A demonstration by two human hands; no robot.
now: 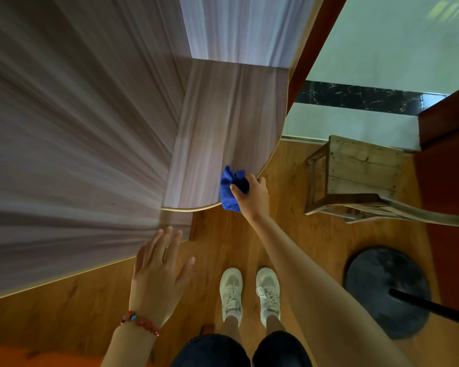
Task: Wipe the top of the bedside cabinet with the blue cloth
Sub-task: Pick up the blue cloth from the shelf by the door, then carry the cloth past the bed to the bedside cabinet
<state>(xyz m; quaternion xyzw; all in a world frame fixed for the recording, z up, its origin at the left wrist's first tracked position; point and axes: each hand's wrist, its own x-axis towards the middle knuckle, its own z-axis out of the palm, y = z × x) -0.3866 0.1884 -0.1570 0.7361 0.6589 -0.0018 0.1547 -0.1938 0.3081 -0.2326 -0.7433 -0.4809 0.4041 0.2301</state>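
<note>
The bedside cabinet [223, 123] has a pale grey-brown wood-grain top with a rounded, gold-edged front corner; it stands in the middle of the view. My right hand [252, 197] grips the bunched blue cloth [229, 189] at the top's front right rim, with part of the cloth hanging over the edge. My left hand [157, 274] hovers lower left over the floor, fingers spread and holding nothing, near the corner of a large panel. A red bead bracelet is on that wrist.
A large grey-brown wood-grain panel [64, 141] fills the left, adjoining the cabinet. A small wooden stool [361, 170] stands right of the cabinet. A round dark base with a black pole [387, 290] sits on the wooden floor at right. My feet in white shoes [249, 292] stand below.
</note>
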